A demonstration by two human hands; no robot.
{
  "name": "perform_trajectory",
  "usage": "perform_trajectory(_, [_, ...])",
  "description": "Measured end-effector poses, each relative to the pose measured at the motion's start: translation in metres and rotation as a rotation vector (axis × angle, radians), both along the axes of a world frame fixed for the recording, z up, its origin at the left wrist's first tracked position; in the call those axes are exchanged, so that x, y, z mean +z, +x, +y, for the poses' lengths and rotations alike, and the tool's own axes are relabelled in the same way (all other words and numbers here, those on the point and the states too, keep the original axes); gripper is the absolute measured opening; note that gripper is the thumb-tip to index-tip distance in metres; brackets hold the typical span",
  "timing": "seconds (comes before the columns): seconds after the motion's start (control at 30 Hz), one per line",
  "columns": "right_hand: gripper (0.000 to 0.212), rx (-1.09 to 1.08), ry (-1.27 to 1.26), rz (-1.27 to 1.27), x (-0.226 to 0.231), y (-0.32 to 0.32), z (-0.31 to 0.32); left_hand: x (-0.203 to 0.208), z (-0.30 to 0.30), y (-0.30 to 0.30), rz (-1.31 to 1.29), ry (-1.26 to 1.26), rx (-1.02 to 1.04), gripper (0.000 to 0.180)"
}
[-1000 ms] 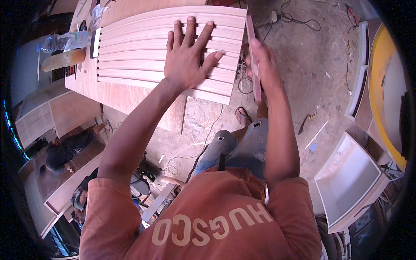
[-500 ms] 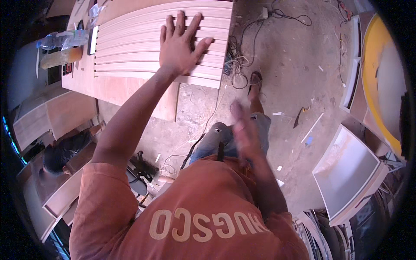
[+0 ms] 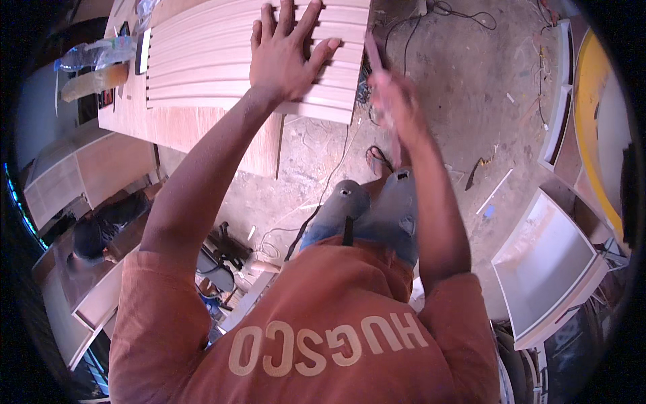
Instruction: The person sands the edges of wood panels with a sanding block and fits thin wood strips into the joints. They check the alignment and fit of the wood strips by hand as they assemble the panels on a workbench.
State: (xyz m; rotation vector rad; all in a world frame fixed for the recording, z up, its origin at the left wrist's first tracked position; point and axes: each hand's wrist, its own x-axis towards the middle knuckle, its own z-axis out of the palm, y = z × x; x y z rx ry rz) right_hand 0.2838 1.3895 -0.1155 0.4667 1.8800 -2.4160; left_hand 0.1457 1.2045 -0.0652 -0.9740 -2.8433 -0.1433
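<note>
My left hand (image 3: 286,60) lies flat with fingers spread on a pale wooden panel (image 3: 202,60) cut with long parallel grooves. The panel rests on a larger wooden board (image 3: 195,128), which sticks out toward me. My right hand (image 3: 400,104), blurred by motion, is closed around a thin pinkish strip (image 3: 374,52). That strip stands along the panel's right end; I cannot tell whether it touches the edge, nor its exact kind.
Clear plastic bottles (image 3: 84,57) and a yellowish bottle (image 3: 94,82) lie at the left. Cables (image 3: 457,13) trail over the floor at the far right. A white open box (image 3: 548,259) and a yellow-rimmed round piece (image 3: 585,121) stand right. A person (image 3: 94,236) is partly visible at left.
My right hand has risen from near my lap to the panel's right end, carrying the strip. My left hand stays spread on the panel. My feet have shifted.
</note>
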Motion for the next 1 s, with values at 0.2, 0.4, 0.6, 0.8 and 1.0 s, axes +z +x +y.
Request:
perform_trajectory(0.2, [0.064,0.693,0.277,-0.050,0.040,0.151,-0.045,0.006,0.001,-0.001,0.027,-0.030,-0.005,0.074])
perform_trajectory(0.4, [0.060,-0.029,0.042,0.126,-0.005,0.041,0.007,0.013,0.008,0.002,-0.038,-0.108,0.053,0.075])
perform_trajectory(0.6, [0.068,-0.113,-0.093,0.094,-0.002,-0.092,0.016,0.013,0.006,0.001,-0.064,-0.107,0.053,0.076])
perform_trajectory(0.8, [0.060,-0.206,-0.089,0.150,-0.006,-0.112,0.017,0.013,0.005,0.003,-0.038,-0.096,0.036,0.073])
perform_trajectory(1.0, [0.059,-0.127,-0.100,0.010,0.015,-0.088,0.019,0.014,0.005,0.001,-0.030,-0.087,0.037,0.073])
